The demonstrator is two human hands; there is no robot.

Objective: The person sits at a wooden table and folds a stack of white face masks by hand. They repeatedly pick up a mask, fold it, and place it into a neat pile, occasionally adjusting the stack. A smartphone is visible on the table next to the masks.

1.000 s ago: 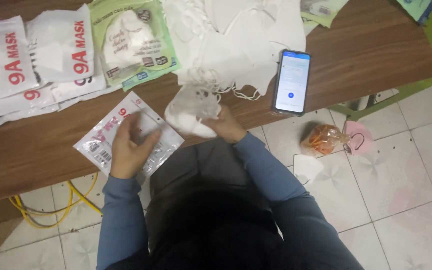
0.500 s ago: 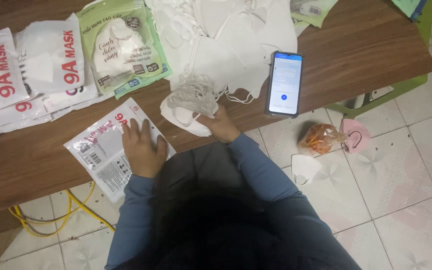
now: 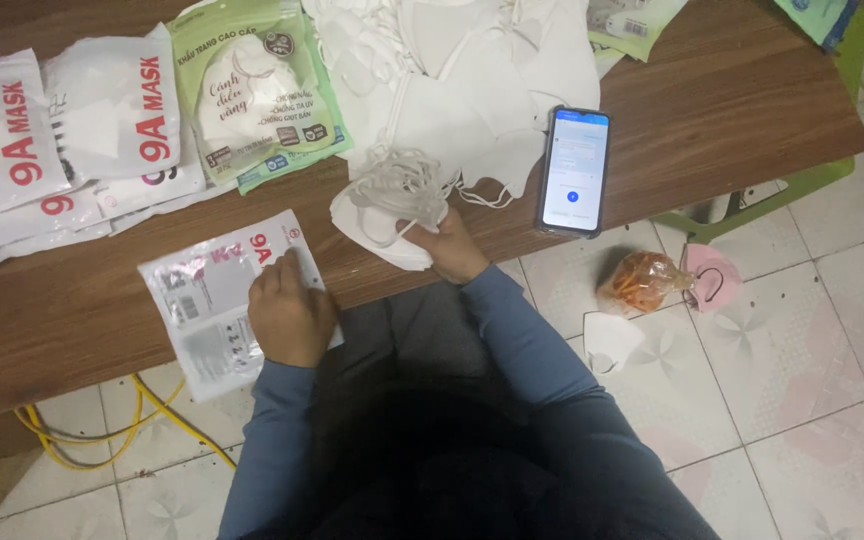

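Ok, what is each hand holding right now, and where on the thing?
The right hand holds a small stack of white masks by its lower right edge. The left hand presses flat on a clear plastic packet at its right side, not lifting it.

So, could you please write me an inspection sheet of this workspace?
Surface: brown wooden table, crowded at the far side.
Job's things: flat clear pouch at the near edge; small stack of white masks with loops bunched on top.
Clutter: white packs, green pack, mask pile, lit phone.
Grippers: left hand presses on the pouch; right hand holds the stack.
Cables: yellow cable on the floor under the table.
Surroundings: tiled floor with orange bag, pink mask, white mask.
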